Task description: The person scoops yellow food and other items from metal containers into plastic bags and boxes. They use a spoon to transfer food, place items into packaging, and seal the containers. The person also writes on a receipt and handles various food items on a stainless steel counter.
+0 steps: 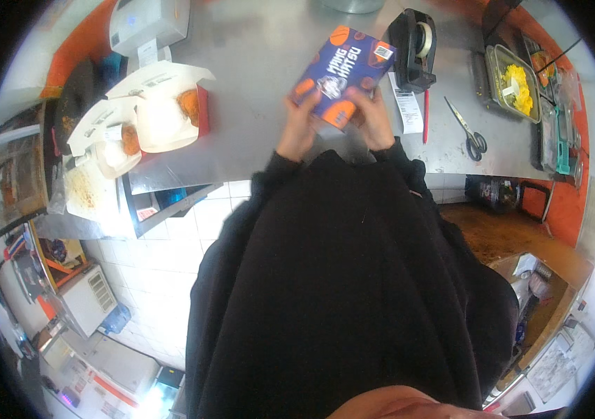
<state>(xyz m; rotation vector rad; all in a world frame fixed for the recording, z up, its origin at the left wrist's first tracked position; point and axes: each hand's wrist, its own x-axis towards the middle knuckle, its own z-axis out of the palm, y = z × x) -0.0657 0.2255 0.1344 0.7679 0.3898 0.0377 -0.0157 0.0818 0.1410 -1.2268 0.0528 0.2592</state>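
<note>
Between both hands, above the metal counter (255, 78), is a blue and orange printed cardboard food box (347, 68), tilted. My left hand (300, 123) grips its lower left side, thumb on the printed face. My right hand (373, 118) grips the lower right side, thumb also on the face. To the right of the box stands a black tape dispenser (414, 52) with a roll of tape. Below the dispenser lie a printed paper slip (408, 111) and a red pencil or pen (426, 118). Scissors (467, 128) lie farther right.
Two opened food boxes (169, 123) (117, 152) with fried pieces stand at the left, near a white printer (150, 26). On the right is a plastic container (517, 91) of yellow food with a scoop. A drawer (172, 201) stands open below the counter's left part.
</note>
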